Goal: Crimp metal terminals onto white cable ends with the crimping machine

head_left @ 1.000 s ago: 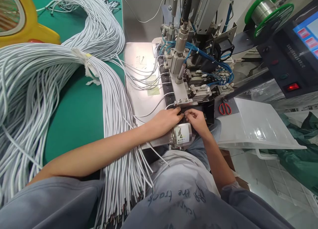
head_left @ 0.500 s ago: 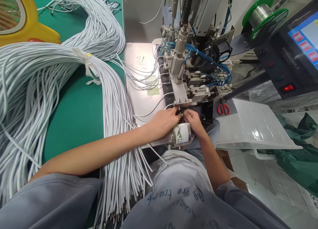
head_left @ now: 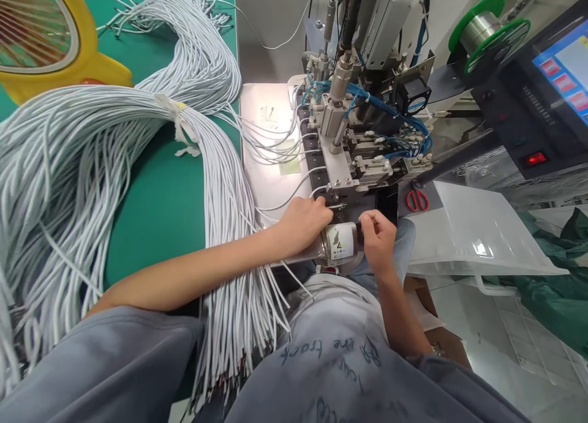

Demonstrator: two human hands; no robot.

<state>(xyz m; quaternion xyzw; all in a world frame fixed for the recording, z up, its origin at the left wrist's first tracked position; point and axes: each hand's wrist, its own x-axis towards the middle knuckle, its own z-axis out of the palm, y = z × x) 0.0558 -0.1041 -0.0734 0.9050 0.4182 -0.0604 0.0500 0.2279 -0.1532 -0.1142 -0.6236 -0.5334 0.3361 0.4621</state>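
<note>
The left hand (head_left: 307,226) lies knuckles up at the near edge of the machine (head_left: 337,120), its fingers bent down over a white cable (head_left: 337,207) and pinching it, as far as the view shows. The cable's short end juts from the fingertips toward three o'clock, probably gripped so close to its tip to keep the end steady and lined up with the machine. At three o'clock from that hand, clear of the cable, the right hand (head_left: 378,236) is curled, thumb pressed to forefinger; whether anything thin sits between them, I cannot tell.

The jar (head_left: 340,242) stands between the hands, a little nearer the body, perhaps for easy reach. From the left hand, the bundle (head_left: 225,187) runs from ten o'clock round to seven, tied by a pale strip (head_left: 178,117), which seems meant to stop the strands straying; its loose ends hang by the lap. Other cables (head_left: 271,161) cross the metal plate (head_left: 271,190) into the machine's left side, spaced apart, likely so that each has its own slot. Scissors (head_left: 416,200) lie at two o'clock from the right hand.

The cable looks slim, smooth and matt white, like those in the bundle. Its tip looks darker, with detail too small to make out. Several bundle ends show dark and reddish cores.
</note>
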